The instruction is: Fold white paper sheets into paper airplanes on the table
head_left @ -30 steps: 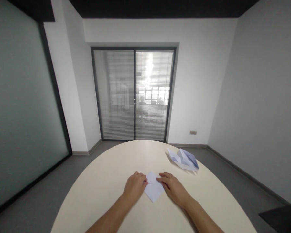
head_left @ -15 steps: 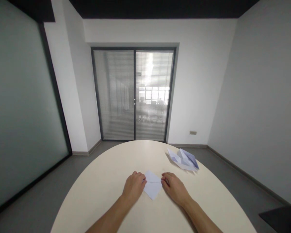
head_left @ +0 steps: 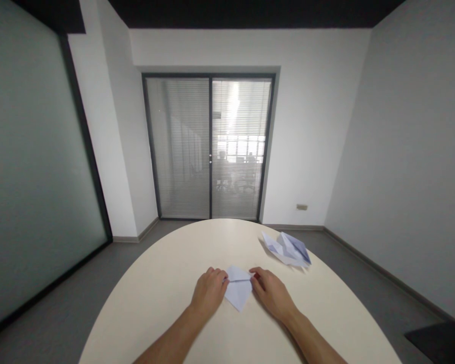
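A folded, white, diamond-shaped paper (head_left: 238, 295) lies between the left hand (head_left: 209, 290) and right hand (head_left: 271, 293). Each hand's curled fingers (head_left: 257, 272) pinch its nearest side corner.

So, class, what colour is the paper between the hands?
The paper is white, faintly bluish; it shows best in the head view.

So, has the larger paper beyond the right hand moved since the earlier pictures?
No. Judged by the edge of the table, the larger paper has stayed in place.
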`<state>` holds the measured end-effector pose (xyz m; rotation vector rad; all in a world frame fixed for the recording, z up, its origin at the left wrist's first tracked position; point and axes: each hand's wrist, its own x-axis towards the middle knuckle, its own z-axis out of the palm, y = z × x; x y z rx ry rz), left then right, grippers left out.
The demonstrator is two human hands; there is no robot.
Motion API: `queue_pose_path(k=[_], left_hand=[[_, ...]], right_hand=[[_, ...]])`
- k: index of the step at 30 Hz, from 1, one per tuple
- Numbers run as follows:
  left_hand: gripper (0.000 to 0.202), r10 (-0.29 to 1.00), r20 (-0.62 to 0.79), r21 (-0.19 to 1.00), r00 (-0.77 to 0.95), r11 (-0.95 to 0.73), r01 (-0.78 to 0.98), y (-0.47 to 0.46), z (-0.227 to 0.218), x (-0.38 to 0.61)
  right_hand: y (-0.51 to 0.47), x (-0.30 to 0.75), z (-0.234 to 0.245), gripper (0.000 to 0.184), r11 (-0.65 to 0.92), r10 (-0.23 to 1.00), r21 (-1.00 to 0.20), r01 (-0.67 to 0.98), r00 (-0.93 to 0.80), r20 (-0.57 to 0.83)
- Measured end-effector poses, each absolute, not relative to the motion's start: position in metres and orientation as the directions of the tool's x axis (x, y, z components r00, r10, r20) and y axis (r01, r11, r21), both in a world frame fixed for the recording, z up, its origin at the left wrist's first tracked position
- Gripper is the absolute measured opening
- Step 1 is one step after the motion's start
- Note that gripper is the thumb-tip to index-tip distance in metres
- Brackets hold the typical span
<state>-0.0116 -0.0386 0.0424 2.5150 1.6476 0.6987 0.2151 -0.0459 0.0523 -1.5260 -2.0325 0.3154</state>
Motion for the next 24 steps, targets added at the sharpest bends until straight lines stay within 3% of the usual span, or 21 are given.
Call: queue_pose_path(k=[11, 24], left_hand=[[0.027, 0.876, 0.343, 0.319, 0.339, -0.448, 0.835, -0.042, 0.045, -0.013], [0.040, 0.888, 0.329, 0.502, 0.322, -0.453, 0.737, -0.050, 0.055, -0.016]], right_hand=[[-0.045, 0.216, 0.054, 0.035, 0.425, 0.890, -0.567, 0.705, -0.212, 0.403], [-0.032, 0.229, 0.046, 0.033, 0.376, 0.908, -0.612, 0.696, -0.146, 0.392]])
